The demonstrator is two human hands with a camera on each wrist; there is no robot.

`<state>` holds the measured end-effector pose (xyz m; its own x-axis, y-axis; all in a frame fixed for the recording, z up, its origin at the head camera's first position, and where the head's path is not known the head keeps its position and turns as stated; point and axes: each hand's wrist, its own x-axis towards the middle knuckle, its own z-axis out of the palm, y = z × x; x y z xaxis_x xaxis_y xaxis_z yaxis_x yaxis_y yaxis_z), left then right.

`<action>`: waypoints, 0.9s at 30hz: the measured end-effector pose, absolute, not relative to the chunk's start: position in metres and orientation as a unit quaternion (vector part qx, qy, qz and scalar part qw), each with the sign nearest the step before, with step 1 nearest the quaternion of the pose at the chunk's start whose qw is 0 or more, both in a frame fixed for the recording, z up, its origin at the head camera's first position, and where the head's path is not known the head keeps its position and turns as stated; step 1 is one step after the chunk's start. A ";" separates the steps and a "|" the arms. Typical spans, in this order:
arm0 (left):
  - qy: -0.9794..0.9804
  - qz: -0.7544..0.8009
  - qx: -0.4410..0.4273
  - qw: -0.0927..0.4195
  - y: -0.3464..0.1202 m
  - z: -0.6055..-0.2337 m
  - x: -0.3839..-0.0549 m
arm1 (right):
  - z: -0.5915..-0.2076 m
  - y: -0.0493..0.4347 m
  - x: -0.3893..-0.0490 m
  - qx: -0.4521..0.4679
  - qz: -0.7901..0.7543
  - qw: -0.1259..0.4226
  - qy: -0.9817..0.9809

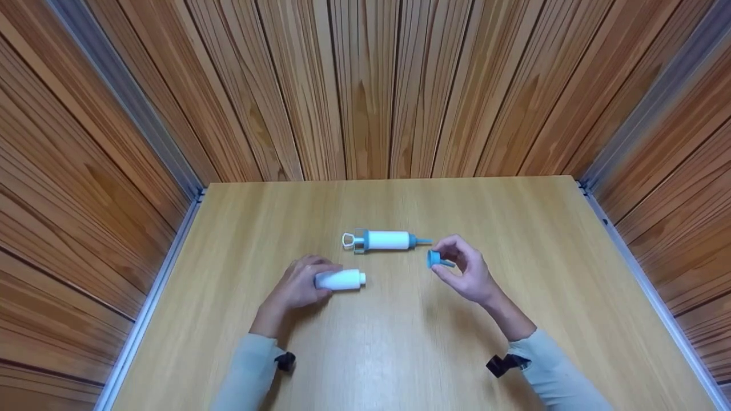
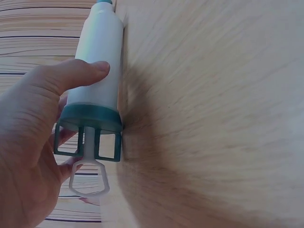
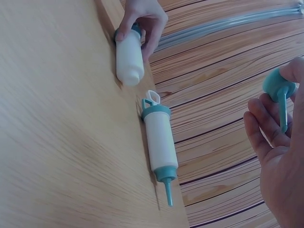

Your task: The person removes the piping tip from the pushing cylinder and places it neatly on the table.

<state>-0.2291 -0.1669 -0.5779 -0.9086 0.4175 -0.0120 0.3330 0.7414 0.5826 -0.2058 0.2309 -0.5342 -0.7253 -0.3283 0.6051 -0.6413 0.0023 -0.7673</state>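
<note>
My left hand (image 1: 305, 282) grips a white syringe barrel (image 1: 341, 279), its bare neck facing right. In the left wrist view the thumb lies along this barrel (image 2: 97, 47), above a teal collar (image 2: 90, 118) with finger loops and a white plunger handle (image 2: 89, 178). Across from it, my right hand (image 1: 465, 271) pinches a teal nozzle cap (image 1: 434, 259) between thumb and fingers, its thin tip pointing right. The right wrist view shows that cap (image 3: 277, 85) with its spout hanging down. Nozzle cap and barrel neck are apart.
A second syringe (image 1: 388, 240), with its teal nozzle on, lies on the wooden table (image 1: 365, 359) just beyond both hands, handle to the left. Wood-panelled walls (image 1: 365, 91) and metal rails (image 1: 151, 297) border the table.
</note>
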 end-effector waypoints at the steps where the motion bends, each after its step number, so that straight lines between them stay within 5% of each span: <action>1: 0.931 0.296 0.200 0.072 -0.167 -0.578 -0.229 | -0.534 0.231 -0.207 0.347 0.615 0.128 -0.697; 27: 0.914 0.338 0.221 0.032 -0.165 -0.566 -0.226 | -0.550 0.237 -0.218 0.324 0.623 0.130 -0.700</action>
